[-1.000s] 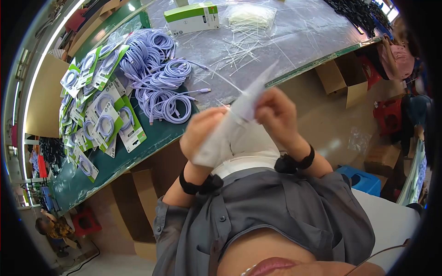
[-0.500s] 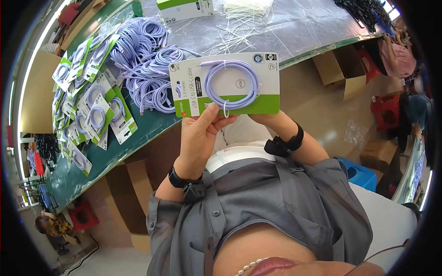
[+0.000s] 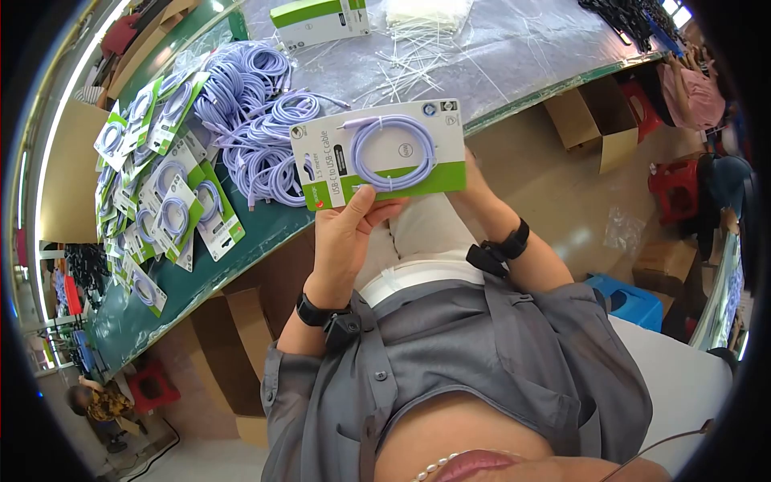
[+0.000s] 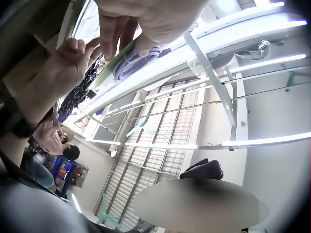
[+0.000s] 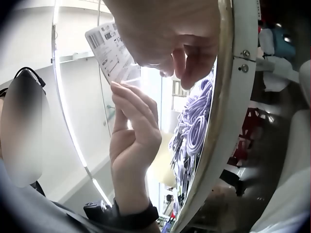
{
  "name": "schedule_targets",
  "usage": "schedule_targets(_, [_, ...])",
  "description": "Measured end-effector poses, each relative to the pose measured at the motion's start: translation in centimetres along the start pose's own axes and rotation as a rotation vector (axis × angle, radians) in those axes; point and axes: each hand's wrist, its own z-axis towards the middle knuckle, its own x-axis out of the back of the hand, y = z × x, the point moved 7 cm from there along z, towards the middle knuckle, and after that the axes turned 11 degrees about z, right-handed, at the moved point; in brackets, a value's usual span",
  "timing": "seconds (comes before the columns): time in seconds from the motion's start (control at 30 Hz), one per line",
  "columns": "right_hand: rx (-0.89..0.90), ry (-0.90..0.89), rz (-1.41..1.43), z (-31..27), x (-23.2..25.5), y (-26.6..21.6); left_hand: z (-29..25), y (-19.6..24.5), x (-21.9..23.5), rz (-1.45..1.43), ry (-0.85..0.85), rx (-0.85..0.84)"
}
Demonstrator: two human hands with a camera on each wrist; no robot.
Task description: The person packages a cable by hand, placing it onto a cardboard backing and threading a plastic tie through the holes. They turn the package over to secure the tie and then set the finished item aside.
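Observation:
A green-and-white cable card (image 3: 446,153) faces the head camera, tilted slightly, with a coiled lilac USB-C cable (image 3: 428,153) fastened on it by white ties. My left hand (image 3: 344,221) grips the card's lower left edge, thumb on the front and fingers behind. My right hand (image 3: 475,183) is behind the card's right end, its fingers hidden there in the head view. In the right wrist view that right hand (image 5: 167,36) has bent fingers near the card's printed back (image 5: 109,51); I cannot tell what they pinch.
Loose lilac cables (image 3: 265,132) lie heaped on the table beside a pile of finished cable cards (image 3: 173,213). Farther back are a green-and-white box (image 3: 321,28) and white cable ties (image 3: 414,60). Open cardboard boxes (image 3: 229,345) stand below the table edge.
The card was turned nearly edge-on between both hands, then swung round to show its cable side. Since then it has shifted slightly left and down.

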Motion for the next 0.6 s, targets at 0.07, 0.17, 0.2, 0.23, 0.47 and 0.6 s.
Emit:
schedule_targets(0.07, [-0.080, 0.055, 0.178, 1.6, 2.5, 0.4, 0.3, 0.3, 0.9, 0.070, 0.049, -0.064])
schedule_targets(0.17, [-0.138, 0.099, 0.301, 2.3, 3.8, -1.3, 0.9, -0.1, 2.1, 0.076, 0.071, -0.071])
schedule_targets(0.2, [-0.069, 0.102, 0.112, 2.3, 3.0, -2.8, 1.0, -0.2, 2.2, 0.076, 0.069, -0.074])
schedule_targets(0.23, [-0.002, 0.107, -0.077, 2.2, 2.4, -3.9, 1.2, -0.2, 2.4, 0.100, 0.077, -0.083])
schedule_targets(0.47, [0.151, -0.249, -0.708, 3.6, -2.9, -6.8, 2.3, 0.7, 3.3, 0.185, 0.029, -0.094])
schedule_targets(0.6, [-0.052, -0.269, -0.687, 5.1, -2.4, -5.2, 3.7, 1.2, 5.3, 0.158, 0.073, -0.120])
